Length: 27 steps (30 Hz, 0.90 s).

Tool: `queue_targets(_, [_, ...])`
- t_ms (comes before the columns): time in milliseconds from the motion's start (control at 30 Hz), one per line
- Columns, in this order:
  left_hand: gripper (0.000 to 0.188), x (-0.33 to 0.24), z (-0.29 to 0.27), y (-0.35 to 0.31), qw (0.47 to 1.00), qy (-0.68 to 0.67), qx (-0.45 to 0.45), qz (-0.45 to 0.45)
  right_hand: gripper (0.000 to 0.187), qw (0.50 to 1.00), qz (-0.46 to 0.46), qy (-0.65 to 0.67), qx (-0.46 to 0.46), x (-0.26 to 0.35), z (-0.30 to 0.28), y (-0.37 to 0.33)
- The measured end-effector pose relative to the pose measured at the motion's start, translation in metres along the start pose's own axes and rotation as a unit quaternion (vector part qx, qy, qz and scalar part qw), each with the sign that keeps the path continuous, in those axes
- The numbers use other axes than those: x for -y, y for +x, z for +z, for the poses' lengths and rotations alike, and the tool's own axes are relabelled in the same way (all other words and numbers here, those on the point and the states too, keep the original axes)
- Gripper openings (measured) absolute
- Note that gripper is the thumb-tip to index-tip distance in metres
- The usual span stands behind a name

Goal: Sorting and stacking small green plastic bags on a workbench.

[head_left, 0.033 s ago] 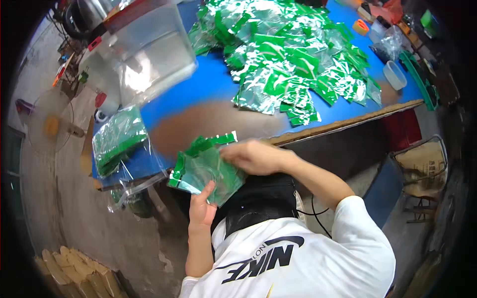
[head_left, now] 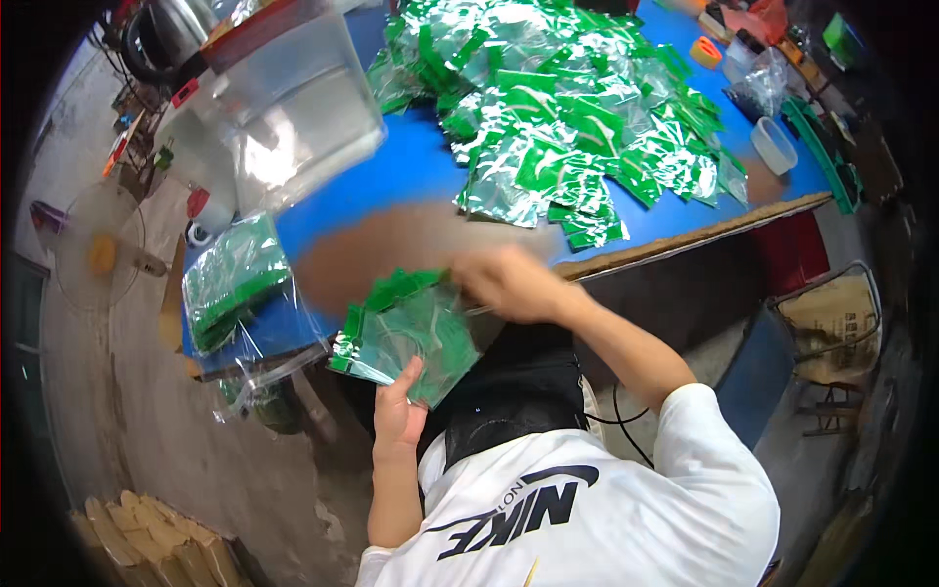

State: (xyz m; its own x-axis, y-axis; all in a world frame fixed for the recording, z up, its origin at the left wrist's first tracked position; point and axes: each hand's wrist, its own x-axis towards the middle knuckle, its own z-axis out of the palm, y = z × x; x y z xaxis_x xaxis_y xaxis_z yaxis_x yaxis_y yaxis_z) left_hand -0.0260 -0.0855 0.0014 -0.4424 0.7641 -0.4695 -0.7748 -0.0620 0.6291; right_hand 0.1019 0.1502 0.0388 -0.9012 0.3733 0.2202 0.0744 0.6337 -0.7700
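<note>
My left hand (head_left: 399, 409) is closed on a fanned stack of green and clear plastic packets (head_left: 416, 331), thumb on top, above my lap at the table's near edge. Just beyond the stack's upper right corner is my right hand (head_left: 511, 284), smeared by motion. Its fingers are too blurred to show whether they hold anything. A large loose pile of similar shiny green packets (head_left: 587, 127) covers the far middle of the table. At the left, a clear plastic bag (head_left: 235, 274) contains a neat bundle of green packets.
The blue tabletop (head_left: 342, 186) has a brown worn patch and a rough front edge. A translucent plastic bin (head_left: 313, 117) stands far left. Right of the pile are a small clear tub (head_left: 775, 147) and an orange tape roll (head_left: 705, 53). A chair (head_left: 831, 328) stands right, a fan (head_left: 103, 252) left.
My right hand has risen slightly away from the stack, toward the table. The left hand and its packets stay nearly in place.
</note>
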Motion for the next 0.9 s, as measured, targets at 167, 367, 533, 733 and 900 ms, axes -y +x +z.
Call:
queue_targets(167, [0.048,0.017,-0.01,0.01,0.996,-0.087,0.0,-0.018,0.047,0.834,0.222,-0.408,-0.298,-0.057,-0.048,0.031])
queue_targets(367, [0.05,0.018,-0.006,0.01,0.999,-0.036,-0.003,0.022,0.019,0.874,0.114,-0.389,-0.268,-0.079,-0.045,0.028])
queue_targets(533, [0.056,0.012,-0.01,0.022,0.955,-0.225,0.166,-0.095,0.028,0.844,-0.079,-0.186,-0.496,-0.018,-0.033,0.023])
queue_targets(733, [0.054,0.018,0.012,0.012,0.994,0.007,0.061,0.091,0.056,0.846,0.195,-0.396,-0.299,-0.076,-0.051,0.049])
queue_targets(900, [0.057,0.022,-0.016,0.02,0.991,-0.111,0.069,-0.023,0.019,0.862,0.051,-0.337,-0.375,-0.067,-0.07,0.046])
